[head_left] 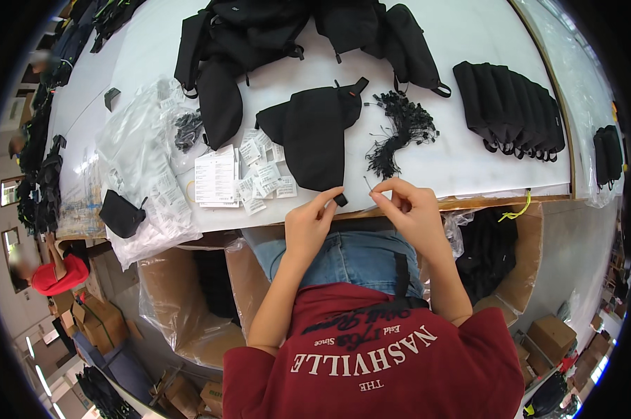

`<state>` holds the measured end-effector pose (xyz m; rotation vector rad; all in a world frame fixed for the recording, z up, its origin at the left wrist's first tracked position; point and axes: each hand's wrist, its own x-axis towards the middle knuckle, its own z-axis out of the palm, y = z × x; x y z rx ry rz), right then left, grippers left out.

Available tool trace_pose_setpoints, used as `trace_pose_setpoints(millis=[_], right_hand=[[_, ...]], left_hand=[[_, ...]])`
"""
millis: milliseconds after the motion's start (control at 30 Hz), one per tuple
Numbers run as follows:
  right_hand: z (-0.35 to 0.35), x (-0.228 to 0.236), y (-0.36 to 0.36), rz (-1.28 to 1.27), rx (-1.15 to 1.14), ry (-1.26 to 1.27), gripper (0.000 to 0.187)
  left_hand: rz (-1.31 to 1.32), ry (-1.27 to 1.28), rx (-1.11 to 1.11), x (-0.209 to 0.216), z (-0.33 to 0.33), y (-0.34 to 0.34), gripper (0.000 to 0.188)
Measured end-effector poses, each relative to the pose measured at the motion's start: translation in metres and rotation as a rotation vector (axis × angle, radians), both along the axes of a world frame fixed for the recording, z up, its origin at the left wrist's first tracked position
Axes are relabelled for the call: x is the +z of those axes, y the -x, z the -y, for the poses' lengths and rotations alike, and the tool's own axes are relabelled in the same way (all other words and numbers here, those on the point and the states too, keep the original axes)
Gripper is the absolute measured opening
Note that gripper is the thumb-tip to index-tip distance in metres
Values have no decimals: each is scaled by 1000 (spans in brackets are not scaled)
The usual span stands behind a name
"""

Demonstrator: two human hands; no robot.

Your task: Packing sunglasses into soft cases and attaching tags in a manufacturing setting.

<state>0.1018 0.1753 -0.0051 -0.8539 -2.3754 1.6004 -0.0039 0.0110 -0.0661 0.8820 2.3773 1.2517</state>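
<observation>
A flat black fabric bag (pixel 315 143) lies before me on the white table, its narrow end toward me. My left hand (pixel 310 227) pinches the small black loop at that end. Just to the right, my right hand (pixel 416 216) is closed, thumb and finger pinching a thin pin-like piece (pixel 368 184); its exact kind is too small to make out. The two hands are apart. Beyond the right hand lies a tangled bundle of black tag strings (pixel 402 133). Small white printed labels (pixel 263 178) are scattered left of the bag, beside a stack of white cards (pixel 215 180).
More black bags (pixel 259 35) are heaped at the far side. A neat row of black pouches (pixel 507 108) lies at right. Clear plastic bags (pixel 144 140) and a black pouch (pixel 122 214) lie at left. Lined cardboard boxes (pixel 182 300) stand under the table edge.
</observation>
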Motion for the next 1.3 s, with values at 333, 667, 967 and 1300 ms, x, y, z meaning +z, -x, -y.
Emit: trace_pose_setpoints(millis=[333,667,967,1300], right_hand=[[26,-12,18,-101,202,-74,13],[20,-6,17,-132,203,372,17],[7,-2,7,-449,82,817,11],[19,4,8,-479,153,761,11]], left_hand=[[227,-252,222,22,14,-8,15],[269,-406,269,44,16,-6,6],[440,-568,222,73,18,-9,8],[568,-511,123,87,11,-15,10]])
